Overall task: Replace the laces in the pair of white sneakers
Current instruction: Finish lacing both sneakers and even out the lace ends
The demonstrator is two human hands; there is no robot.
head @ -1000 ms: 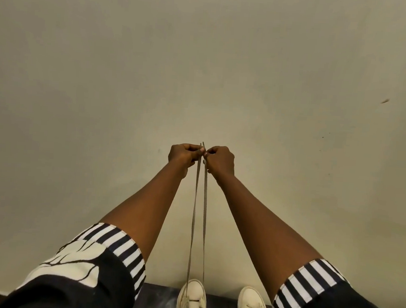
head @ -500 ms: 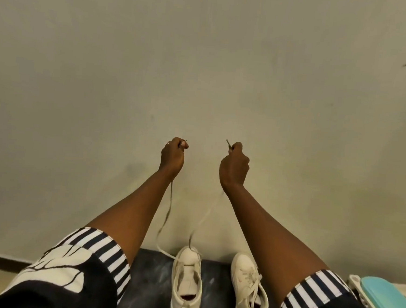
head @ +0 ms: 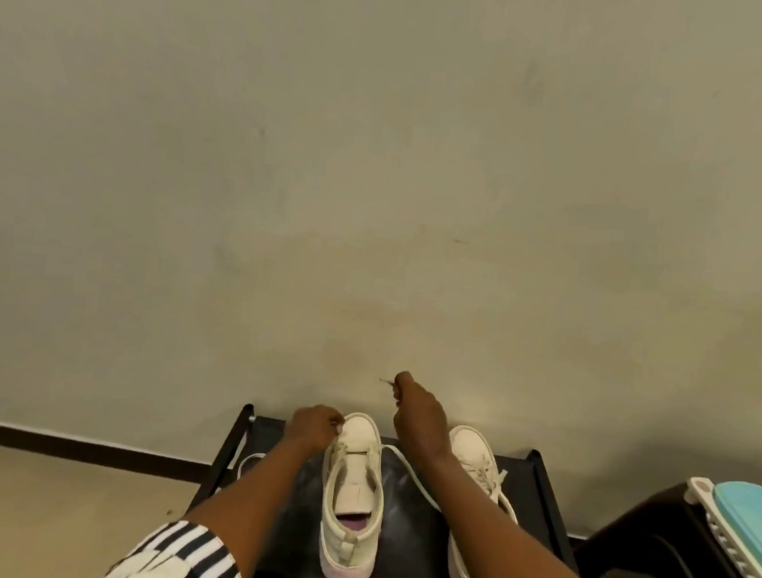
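Observation:
Two white sneakers stand on a black stool (head: 401,532) with toes towards the wall. The left sneaker (head: 350,496) has a lace (head: 410,471) threaded only through its lowest eyelets. My left hand (head: 313,427) pinches one lace end at the sneaker's toe, and slack lace loops down to the left on the stool. My right hand (head: 419,412) holds the other lace end raised above the toe, its tip sticking out to the left. The right sneaker (head: 477,488) is fully laced and partly hidden by my right forearm.
A plain beige wall (head: 379,174) rises right behind the stool, with a dark skirting (head: 61,444) along the floor at left. At the right stands a dark piece of furniture (head: 651,542) carrying a white basket with a turquoise lid (head: 749,514).
Both hands came down from arm's length to the left sneaker's toe, and the taut lace went slack. The view tilted down, showing the whole stool and both sneakers.

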